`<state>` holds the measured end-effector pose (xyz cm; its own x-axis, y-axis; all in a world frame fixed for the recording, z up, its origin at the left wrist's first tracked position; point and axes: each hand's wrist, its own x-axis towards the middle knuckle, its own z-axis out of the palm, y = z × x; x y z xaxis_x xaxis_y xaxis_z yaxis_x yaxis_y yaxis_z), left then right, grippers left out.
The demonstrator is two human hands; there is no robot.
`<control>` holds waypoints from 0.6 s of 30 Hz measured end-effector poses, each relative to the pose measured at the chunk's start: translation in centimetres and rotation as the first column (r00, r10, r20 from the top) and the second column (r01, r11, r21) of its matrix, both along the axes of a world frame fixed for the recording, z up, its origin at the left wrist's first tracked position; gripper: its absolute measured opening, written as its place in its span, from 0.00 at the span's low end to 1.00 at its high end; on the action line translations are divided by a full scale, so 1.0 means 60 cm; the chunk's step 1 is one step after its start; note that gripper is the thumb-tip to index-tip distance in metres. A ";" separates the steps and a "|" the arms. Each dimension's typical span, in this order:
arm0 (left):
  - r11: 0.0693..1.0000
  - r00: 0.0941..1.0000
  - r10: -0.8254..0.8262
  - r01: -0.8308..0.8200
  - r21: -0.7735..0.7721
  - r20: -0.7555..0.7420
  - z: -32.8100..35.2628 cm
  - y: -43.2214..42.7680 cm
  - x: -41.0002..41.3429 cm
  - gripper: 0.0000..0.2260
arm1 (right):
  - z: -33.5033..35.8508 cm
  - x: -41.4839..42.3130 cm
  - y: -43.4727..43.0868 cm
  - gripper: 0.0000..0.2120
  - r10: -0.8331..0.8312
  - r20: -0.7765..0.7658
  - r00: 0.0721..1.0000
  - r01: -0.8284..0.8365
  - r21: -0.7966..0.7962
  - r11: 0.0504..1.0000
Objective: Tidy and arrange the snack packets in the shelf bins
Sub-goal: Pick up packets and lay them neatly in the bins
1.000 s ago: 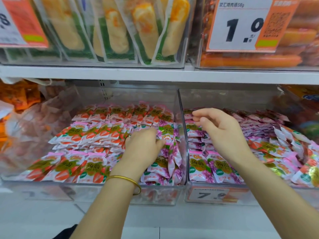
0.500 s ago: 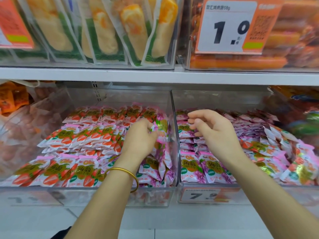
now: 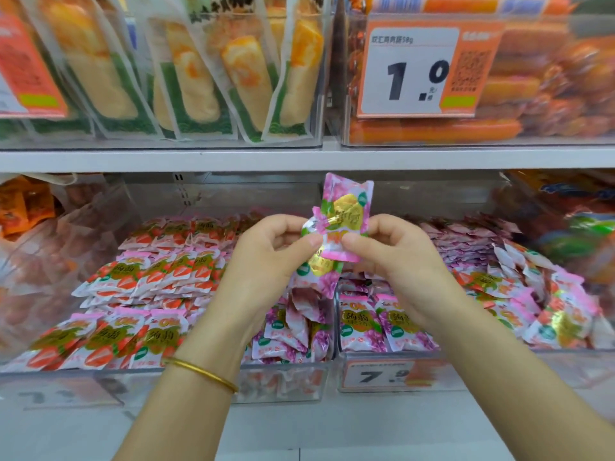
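Observation:
Both hands are raised above the divider between two clear shelf bins, holding a small bunch of pink-purple snack packets [image 3: 346,211]. My left hand [image 3: 266,257] pinches the bunch from the left and my right hand [image 3: 396,257] pinches it from the right; one packet hangs below the fingers. The left bin [image 3: 283,384] holds rows of red-orange strawberry packets [image 3: 149,277], with purple packets [image 3: 293,331] along its right side. The right bin [image 3: 376,374] holds purple packets [image 3: 389,324] at the front and mixed packets [image 3: 545,311] at its right.
A white shelf board [image 3: 299,159] runs just above the hands, carrying bins of long bagged snacks [image 3: 186,78] and orange sausages [image 3: 432,131] with a 1.0 price tag [image 3: 412,71]. Further bins of orange goods flank both sides. A 7.9 label [image 3: 382,375] fronts the right bin.
My left hand has lifted purple packets out of the left bin's right side. My right hand has come over from the right bin and taken hold of them too.

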<state>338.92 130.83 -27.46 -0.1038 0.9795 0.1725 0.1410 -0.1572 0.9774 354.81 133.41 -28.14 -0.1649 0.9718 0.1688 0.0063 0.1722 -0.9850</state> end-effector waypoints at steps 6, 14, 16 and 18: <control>0.998 0.997 0.058 -0.056 0.038 -0.047 0.006 -0.003 0.013 0.05 | 0.015 0.076 0.019 0.10 -0.082 -0.210 0.974 0.050 -0.151 0.987; 0.973 0.983 0.002 0.040 0.227 -0.182 0.012 -0.015 0.062 0.10 | 0.015 0.141 0.023 0.08 -0.232 0.066 0.970 0.229 0.054 0.972; 0.963 0.941 -0.001 0.092 0.254 -0.338 0.005 -0.017 0.074 0.07 | 0.017 0.144 0.022 0.06 -0.213 -0.019 0.977 0.213 -0.005 0.977; 0.956 0.878 0.008 0.134 0.261 -0.479 -0.004 -0.018 0.081 0.06 | 0.017 0.145 0.021 0.05 -0.199 -0.057 0.978 0.196 -0.054 0.979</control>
